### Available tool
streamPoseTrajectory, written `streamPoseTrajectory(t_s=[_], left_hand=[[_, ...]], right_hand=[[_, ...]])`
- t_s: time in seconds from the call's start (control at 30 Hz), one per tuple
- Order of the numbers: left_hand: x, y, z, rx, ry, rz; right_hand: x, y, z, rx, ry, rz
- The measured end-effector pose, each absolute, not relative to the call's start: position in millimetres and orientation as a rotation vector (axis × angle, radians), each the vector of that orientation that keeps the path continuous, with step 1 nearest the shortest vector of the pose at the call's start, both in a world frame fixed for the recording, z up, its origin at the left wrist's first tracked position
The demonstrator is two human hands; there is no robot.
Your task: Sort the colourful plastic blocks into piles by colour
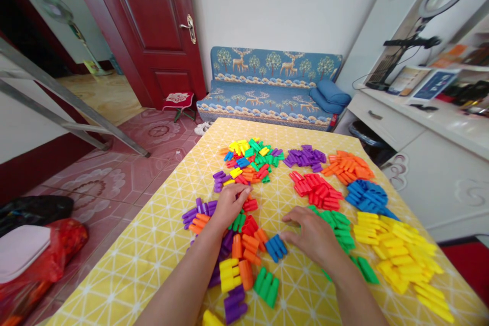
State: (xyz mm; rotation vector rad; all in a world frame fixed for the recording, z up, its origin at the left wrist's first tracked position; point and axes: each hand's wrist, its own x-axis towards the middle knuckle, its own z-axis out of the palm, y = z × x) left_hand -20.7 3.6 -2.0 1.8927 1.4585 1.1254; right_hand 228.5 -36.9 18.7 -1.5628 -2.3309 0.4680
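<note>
Head camera view: the blue piece, a short row of joined tubes, lies flat on the yellow tablecloth between the two hands, and everything else can be placed from it. The right hand is the nearer one, just to the right of the blue piece and a little farther from the person, its thumb tip close to the piece's far right corner. From that hand, the piece lies to the left and slightly back toward the person. Its tubes run mostly away from the person, their far ends leaning a little left.

The right hand is palm down, thumb and fingers spread with a gap between them, and nothing shows in that gap. The left hand is farther off, beyond the blue piece and to its left, its forearm crossing over loose pieces. Its thumb and forefinger come close together near a red piece; whether they grip anything, I cannot tell.

Orange pieces sit just left of the blue piece, and a green piece lies nearer the person. Beyond it and to the right is a red heap; a green heap lies to its right, past the right hand's fingers, with a yellow heap farther right.
</note>
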Motion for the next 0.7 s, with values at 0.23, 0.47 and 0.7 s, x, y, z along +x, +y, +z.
streamPoseTrajectory(t_s=[0.23, 0.47, 0.7], left_hand=[[-21, 3, -2, 1.902, 1.443, 1.143], [-20, 3, 0, 1.902, 1.432, 1.135], [-20, 2, 1, 1.887, 1.425, 1.147]], right_hand=[[200, -57, 20, -1.525, -2.413, 0.625], [184, -33, -13, -1.624, -1.959, 0.524], [179, -37, -16, -1.370, -1.732, 0.526]])
